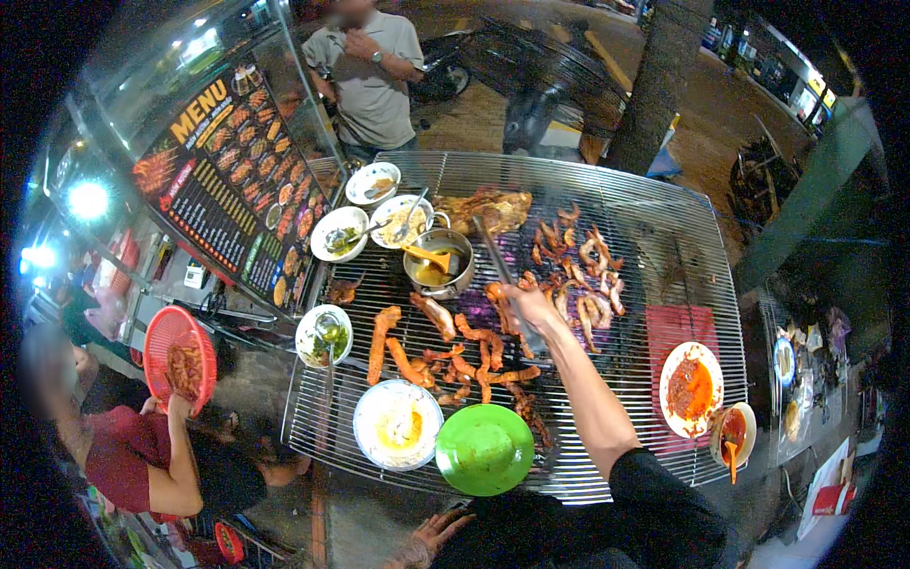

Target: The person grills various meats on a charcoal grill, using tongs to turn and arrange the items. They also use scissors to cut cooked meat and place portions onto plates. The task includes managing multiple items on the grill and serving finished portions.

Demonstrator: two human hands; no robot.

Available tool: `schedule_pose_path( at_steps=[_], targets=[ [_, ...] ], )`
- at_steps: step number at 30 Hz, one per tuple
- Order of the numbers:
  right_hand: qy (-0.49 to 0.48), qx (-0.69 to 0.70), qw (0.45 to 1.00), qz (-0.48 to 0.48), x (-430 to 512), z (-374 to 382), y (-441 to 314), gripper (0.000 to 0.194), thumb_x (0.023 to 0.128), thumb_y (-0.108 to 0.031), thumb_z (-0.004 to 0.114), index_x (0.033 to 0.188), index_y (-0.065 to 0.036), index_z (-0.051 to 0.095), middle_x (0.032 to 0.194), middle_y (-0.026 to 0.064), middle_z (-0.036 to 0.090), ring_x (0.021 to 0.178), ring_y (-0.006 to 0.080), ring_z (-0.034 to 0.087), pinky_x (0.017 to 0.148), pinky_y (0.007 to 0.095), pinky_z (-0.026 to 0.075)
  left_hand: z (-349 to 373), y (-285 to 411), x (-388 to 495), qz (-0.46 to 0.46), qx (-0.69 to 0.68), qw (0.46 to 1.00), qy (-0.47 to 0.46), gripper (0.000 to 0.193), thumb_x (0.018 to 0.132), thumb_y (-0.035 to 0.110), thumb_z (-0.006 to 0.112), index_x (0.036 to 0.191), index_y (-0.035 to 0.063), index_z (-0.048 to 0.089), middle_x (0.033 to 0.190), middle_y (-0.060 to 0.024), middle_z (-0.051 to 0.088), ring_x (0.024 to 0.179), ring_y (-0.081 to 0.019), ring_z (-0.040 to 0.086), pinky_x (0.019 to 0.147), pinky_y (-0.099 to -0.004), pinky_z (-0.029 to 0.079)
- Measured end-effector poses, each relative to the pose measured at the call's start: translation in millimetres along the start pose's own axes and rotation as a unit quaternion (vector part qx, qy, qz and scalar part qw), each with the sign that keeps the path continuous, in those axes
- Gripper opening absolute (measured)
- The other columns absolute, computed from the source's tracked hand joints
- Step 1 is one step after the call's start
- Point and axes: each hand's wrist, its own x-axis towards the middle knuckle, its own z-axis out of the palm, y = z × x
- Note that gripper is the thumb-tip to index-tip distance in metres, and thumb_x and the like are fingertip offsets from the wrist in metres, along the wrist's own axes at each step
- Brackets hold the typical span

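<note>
My right hand (530, 309) grips a pair of metal tongs (498, 252) over the middle of a wire grill grate (576, 441). The tongs' tips reach a large browned piece of meat (490, 210) at the back; whether they pinch it I cannot tell. Curled pieces of meat (593, 309) lie right of the hand, above glowing coals. Orange-brown meat strips (384, 341) spread to its left. Low in the view, my left hand (426, 537) is beside my black clothing, fingers extended and no held thing visible. Nearest to it are a green plate (485, 451) and a white bowl of yellowish sauce (398, 427).
A steel pot (448, 274) with an orange ladle stands among bowls with spoons (340, 235). Red sauce fills a plate (689, 391) and bowl (736, 430) at right. A menu board (234, 185) borders the left. One person holds a red basket (202, 341); another (373, 85) stands behind the grill.
</note>
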Motion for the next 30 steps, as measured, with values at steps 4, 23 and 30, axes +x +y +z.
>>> schedule_pose_path(
  at_steps=[4,23,30],
  targets=[
    [0.091,-0.127,0.987,-0.027,-28,-42,16,0.042,0.1,-0.046,0.065,0.093,-0.005,0.064,0.066,0.0026,0.06,0.05,0.0142,0.053,0.043,0.0321,0.04,3,7,6,-0.027,-0.118,0.993,0.001,0.072,0.1,0.007,0.045,0.165,0.0316,0.026,0.168,-0.0077,0.032,0.145,-0.0399,0.043,0.122,-0.0528,0.036],
    [0.186,-0.635,0.723,-0.197,-57,-62,11,0.072,0.1,-0.023,0.059,0.163,-0.011,0.027,0.087,0.0311,0.07,0.08,0.0477,0.07,0.07,0.0565,0.053,-18,22,16,-0.046,-0.041,0.995,-0.08,0.09,0.089,0.014,0.06,0.167,0.0289,0.018,0.162,-0.0182,0.038,0.141,-0.0433,0.045,0.118,-0.0583,0.038],
    [-0.032,-0.308,0.946,-0.095,-93,-27,7,0.057,0.104,-0.019,0.057,0.158,-0.009,0.041,0.071,0.0073,0.061,0.056,0.0204,0.061,0.052,0.0388,0.05,-33,29,14,-0.015,-0.042,0.998,-0.049,0.1,0.084,0.024,0.068,0.168,0.0299,0.013,0.163,-0.0161,0.037,0.145,-0.0423,0.042,0.12,-0.056,0.038]
  ],
)
